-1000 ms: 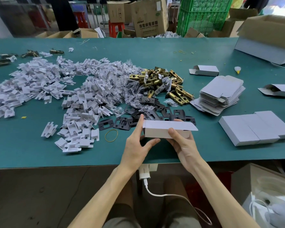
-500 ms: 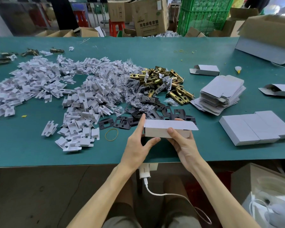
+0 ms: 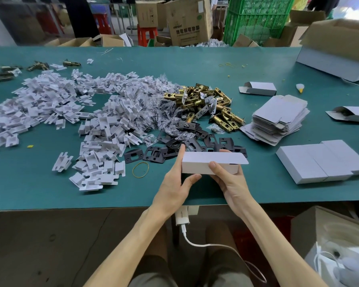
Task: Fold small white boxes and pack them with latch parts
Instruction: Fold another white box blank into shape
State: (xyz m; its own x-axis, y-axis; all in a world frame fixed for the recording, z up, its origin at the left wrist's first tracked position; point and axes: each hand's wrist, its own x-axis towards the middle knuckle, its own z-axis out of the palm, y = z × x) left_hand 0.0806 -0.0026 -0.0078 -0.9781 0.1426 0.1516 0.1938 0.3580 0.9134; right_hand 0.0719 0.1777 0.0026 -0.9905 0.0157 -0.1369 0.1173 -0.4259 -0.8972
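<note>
I hold a small white box [image 3: 207, 163] just above the green table's near edge. My left hand [image 3: 175, 184] presses its left end with fingers and thumb. My right hand [image 3: 229, 181] grips its right half, thumb on the front face, and a flap sticks out to the right. Behind the box lie black strike plates [image 3: 153, 154], brass latch bolts [image 3: 207, 104], small clear bags [image 3: 164, 112] and a big heap of white cardboard inserts [image 3: 104, 125]. Flat unfolded boxes [image 3: 278, 119] are stacked to the right.
Three closed white boxes [image 3: 319, 162] lie side by side at the right. Two half-folded boxes [image 3: 258, 89] [image 3: 352, 113] sit further back. A yellow rubber band [image 3: 140, 169] lies near my left hand. A large carton [image 3: 338, 50] stands far right; a charger cable [image 3: 195, 239] hangs under the table [image 3: 50, 193].
None of note: both hands keep the same hold on the box, which has barely shifted.
</note>
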